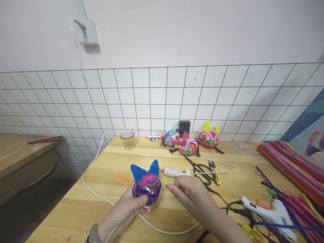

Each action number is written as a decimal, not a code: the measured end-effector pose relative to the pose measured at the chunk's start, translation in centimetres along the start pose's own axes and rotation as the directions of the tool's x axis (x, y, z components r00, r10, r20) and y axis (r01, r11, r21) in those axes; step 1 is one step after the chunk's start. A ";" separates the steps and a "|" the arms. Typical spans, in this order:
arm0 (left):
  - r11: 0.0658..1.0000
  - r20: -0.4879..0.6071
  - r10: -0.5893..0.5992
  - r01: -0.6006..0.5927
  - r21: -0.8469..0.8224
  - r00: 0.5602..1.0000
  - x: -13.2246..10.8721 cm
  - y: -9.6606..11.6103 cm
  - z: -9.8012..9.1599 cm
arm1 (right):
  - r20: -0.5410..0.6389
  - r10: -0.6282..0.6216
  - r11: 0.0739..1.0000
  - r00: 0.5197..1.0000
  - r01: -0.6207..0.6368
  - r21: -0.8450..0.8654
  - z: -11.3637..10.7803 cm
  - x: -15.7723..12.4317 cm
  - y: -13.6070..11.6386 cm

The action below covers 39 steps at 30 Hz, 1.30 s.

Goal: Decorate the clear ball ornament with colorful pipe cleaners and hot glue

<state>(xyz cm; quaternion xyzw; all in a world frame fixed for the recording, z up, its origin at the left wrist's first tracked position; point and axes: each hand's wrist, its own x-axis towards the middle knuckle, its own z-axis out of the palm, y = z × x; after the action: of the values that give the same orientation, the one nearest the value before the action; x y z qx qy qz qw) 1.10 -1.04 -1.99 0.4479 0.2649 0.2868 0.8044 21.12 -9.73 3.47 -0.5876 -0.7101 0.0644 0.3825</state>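
On my left the tabletop [76, 216] ends in a slanting edge, with bare wood between that edge and my left grip [134, 202]. Far beyond both grips the wood stops at the tiled wall [141, 108]. Room narrows past my right grip [183, 190]: just beyond it lie a white tool [176, 172], black-handled scissors [201, 168] and a yellow cutter [216, 177], and to the right of my right forearm a white glue gun [270, 214] sits among dark cords and coloured strips [298, 206]. A white cable [172, 233] loops on the near side of my grips, running beneath my left hand and toward my right forearm. An orange strip [125, 178] rests a little beyond my left fingers.

The figure [149, 184], a clear rounded body with two blue pointed ears, a pink and blue coil and a purple band, is within my left grip, ears up and away from me. My right grip is to its right, near but apart from it.

My left grip is closed around the figure's lower left side, thumb pressed across the front. My right grip has its fingers curled and thumb reaching toward the figure; whether something is pinched there, I cannot tell.
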 end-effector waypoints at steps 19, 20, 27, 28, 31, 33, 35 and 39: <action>0.996 0.003 0.083 -0.083 0.045 0.997 -0.3 0.6 1.0 | 0.132 -0.115 0.990 0.984 0.103 0.096 1.7 -0.4 -0.1; 0.995 0.003 0.089 -0.089 0.040 0.996 -0.3 0.7 1.0 | 0.133 -0.126 0.989 0.983 0.114 0.097 1.8 -0.4 -0.1; 0.995 -0.001 0.095 -0.095 -0.001 0.995 -0.5 0.7 1.1 | 0.117 -0.289 0.954 0.950 0.295 -0.043 2.3 -0.4 -1.3; 0.995 0.002 0.096 -0.096 -0.004 0.995 -0.5 0.7 1.1 | 0.111 -0.309 0.945 0.945 0.318 -0.081 2.3 -0.4 -1.4; 0.995 0.023 0.098 -0.098 -0.015 0.995 -0.6 0.5 1.0 | 0.067 -0.377 0.908 0.924 0.383 -0.169 2.4 -0.3 -1.6; 0.994 0.044 0.102 -0.101 -0.035 0.994 -0.6 0.4 1.0 | 0.033 -0.406 0.894 0.913 0.404 -0.192 2.5 -0.3 -1.5; 0.993 0.063 0.108 -0.104 -0.059 0.992 -0.6 0.3 0.9 | 0.027 -0.415 0.890 0.909 0.412 -0.197 2.5 -0.2 -1.4; 0.990 0.089 0.102 -0.092 -0.111 0.991 -0.5 0.2 0.9 | 0.019 -0.442 0.872 0.897 0.434 -0.227 2.8 -0.1 -1.2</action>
<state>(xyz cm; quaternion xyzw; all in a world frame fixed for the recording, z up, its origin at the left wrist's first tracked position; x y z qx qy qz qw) 1.33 -1.84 -1.34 0.4296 0.1887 0.3178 0.8239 18.43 -9.15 2.16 -0.4520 -0.8208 -0.1146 0.3298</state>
